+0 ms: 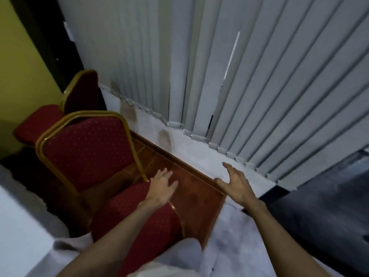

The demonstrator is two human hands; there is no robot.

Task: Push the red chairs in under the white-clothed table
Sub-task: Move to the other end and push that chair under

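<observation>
Grey vertical blinds [259, 76] fill the back wall, hanging down to a white sill with a strip of reddish-brown wooden floor [191, 182] running along below it, and a yellow-green wall [22, 72] closes off the left. Down in the lower left corner, there's the white-clothed table [18, 232], its cloth edge bunched and draping.

Nearest the camera, a red padded chair with gold dots and a gold metal frame [143, 222] sits just beside the table edge, only part of its upholstery showing, its long axis running from lower left up toward the floor strip. Beyond it stands a second red dotted chair with a gold frame [85, 150], its backrest upright and its padded face turned toward the camera. Further still, tucked in the corner, a third red chair [81, 90] shows its dark backrest and a slice of seat, angled toward the yellow-green wall.

The left hand [161, 188] is over the top edge of the nearest chair, fingers spread and loose, gripping nothing; whether the palm touches the frame is hard to tell. The right hand [233, 182] hangs in the air, well apart from any chair, fingers splayed and empty above the floor.
</observation>
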